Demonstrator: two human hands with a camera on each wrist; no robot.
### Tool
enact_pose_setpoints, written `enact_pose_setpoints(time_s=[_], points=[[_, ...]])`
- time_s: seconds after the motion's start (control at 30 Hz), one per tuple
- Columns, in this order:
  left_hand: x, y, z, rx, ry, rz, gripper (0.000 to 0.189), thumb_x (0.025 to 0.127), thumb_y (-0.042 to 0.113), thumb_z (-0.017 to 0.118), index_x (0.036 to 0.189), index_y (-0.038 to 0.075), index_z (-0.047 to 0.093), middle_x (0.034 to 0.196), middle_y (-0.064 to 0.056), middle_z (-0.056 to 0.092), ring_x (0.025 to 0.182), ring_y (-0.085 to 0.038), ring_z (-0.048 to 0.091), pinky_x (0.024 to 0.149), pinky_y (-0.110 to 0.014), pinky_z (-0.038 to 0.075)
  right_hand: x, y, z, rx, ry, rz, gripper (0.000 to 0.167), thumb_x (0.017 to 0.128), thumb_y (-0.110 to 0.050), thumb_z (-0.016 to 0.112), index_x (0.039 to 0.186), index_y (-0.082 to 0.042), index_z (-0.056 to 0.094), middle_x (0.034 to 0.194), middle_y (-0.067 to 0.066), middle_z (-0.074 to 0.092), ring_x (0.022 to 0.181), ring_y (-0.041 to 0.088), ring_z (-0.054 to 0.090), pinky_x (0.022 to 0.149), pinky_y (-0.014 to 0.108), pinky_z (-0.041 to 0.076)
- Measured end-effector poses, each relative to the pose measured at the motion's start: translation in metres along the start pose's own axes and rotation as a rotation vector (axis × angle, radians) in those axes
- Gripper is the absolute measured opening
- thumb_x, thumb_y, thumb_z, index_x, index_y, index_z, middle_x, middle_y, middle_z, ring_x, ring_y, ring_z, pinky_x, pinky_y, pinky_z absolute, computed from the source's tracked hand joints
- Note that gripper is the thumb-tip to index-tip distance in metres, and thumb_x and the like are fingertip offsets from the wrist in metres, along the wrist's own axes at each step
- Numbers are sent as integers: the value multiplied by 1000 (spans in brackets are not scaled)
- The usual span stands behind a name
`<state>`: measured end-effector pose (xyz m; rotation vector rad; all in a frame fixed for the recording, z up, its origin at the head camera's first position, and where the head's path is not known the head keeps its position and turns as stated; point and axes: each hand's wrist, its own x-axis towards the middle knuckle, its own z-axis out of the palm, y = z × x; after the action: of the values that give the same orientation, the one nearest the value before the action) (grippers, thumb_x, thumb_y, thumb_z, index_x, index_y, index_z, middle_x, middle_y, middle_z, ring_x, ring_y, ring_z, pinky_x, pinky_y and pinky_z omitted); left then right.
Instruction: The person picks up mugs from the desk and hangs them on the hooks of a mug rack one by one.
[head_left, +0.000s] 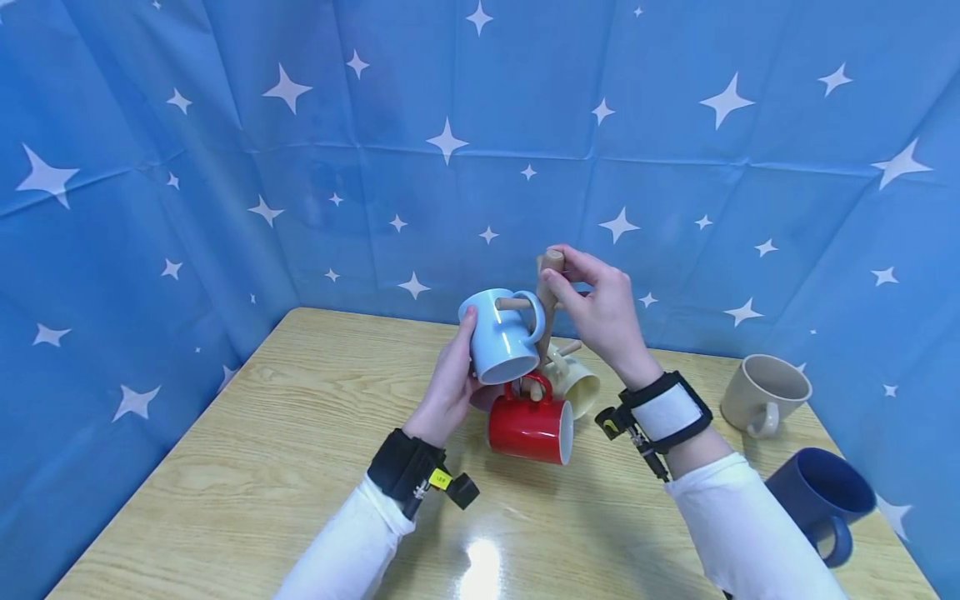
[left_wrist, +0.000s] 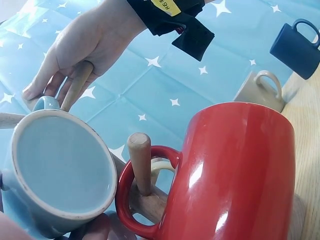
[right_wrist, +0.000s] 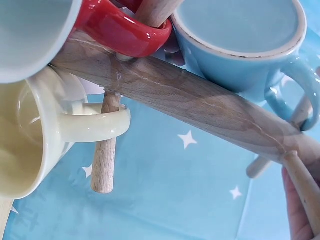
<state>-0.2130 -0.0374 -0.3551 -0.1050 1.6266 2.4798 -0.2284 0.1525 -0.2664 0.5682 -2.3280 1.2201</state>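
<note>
My left hand grips a light blue mug by its body, thumb along the side. The mug is tilted mouth down, and its handle overlaps an upper peg of a wooden mug tree. In the right wrist view that handle loops around the peg. My right hand pinches the top of the post between thumb and fingers. Lower on the tree, a red mug hangs by its handle from one peg and a cream mug from another. A mauve mug is mostly hidden behind my left hand.
On the right side of the wooden table stand a beige mug and, nearer, a dark blue mug, partly behind my right sleeve. A blue curtain with white stars encloses the back and sides.
</note>
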Motion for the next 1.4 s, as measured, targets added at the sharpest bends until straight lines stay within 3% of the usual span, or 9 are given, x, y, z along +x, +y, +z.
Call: enact_pose_setpoints(time_s=[0.6,0.67,0.77,0.9,1.4], points=[[-1,-4,-5,4,-8,26,73,107,61,43,165,19,30,164,-12,38,149,-31,38,129,-52,31,-6,-3,2,0,2,-14,40,104,-16,67,142,-5,65,126,22,74,108,35,73,76,4,52],[-1,-3,-6,4,-4,26,72,107,61,44,164,19,30,164,-11,38,149,-31,37,128,-52,32,-6,-4,2,-4,1,-15,40,104,-17,67,142,-5,65,128,22,74,109,35,74,79,10,57],[0,-3,-6,9,-6,28,71,107,60,44,164,19,31,163,-11,39,149,-31,38,127,-50,33,-6,-3,2,-13,8,-18,39,104,-16,67,141,-5,65,129,22,74,109,35,74,86,30,65],[0,-4,-8,13,-9,39,69,108,59,44,163,20,33,163,-11,40,148,-32,40,127,-51,35,-7,-2,3,-15,16,-24,39,104,-15,67,141,-5,66,129,21,74,109,36,74,90,53,64],[-3,-3,-14,43,-30,62,66,108,57,45,163,21,35,164,-11,37,149,-38,41,128,-56,37,-8,-2,-1,-3,-21,10,43,105,-17,64,147,-7,61,133,22,71,118,39,72,97,56,61]])
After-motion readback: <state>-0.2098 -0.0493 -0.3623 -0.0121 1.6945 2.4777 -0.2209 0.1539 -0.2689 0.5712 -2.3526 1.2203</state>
